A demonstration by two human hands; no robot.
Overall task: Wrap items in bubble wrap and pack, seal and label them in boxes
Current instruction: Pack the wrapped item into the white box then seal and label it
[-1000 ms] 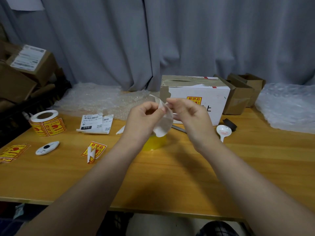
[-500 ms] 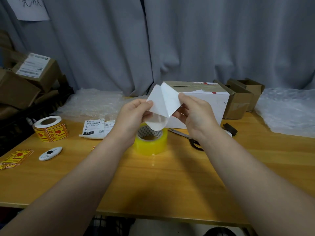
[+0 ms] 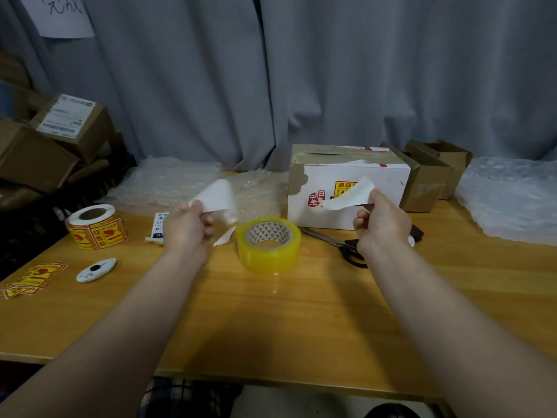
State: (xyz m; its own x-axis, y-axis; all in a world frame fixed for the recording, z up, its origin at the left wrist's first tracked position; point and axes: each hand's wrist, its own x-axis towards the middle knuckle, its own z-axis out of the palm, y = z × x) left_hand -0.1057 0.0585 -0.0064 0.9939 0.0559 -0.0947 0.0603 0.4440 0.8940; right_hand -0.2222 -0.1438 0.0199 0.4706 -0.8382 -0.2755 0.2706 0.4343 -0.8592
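Observation:
My left hand [image 3: 188, 226] pinches one curled white sheet [image 3: 217, 197] above the table, left of the yellow tape roll [image 3: 268, 244]. A second white sheet [image 3: 351, 197] is pinched in my right hand [image 3: 381, 224], right of the roll and in front of the white box [image 3: 346, 191]. That box is taped along its top and carries a yellow fragile sticker, partly hidden by the sheet. I cannot tell which sheet is the label and which the backing. Bubble wrap [image 3: 180, 182] lies behind my left hand.
Scissors [image 3: 337, 244] lie behind my right wrist. At the left are a roll of yellow stickers [image 3: 95, 226], loose stickers [image 3: 33, 279], a white cutter [image 3: 96, 269] and printed labels [image 3: 158, 226]. Brown boxes [image 3: 428, 176] and more bubble wrap [image 3: 509, 197] sit right; stacked cartons [image 3: 45, 146] far left.
The two sheets were together between my hands a second ago. They have been peeled apart, and my hands have moved away from each other, each with one sheet.

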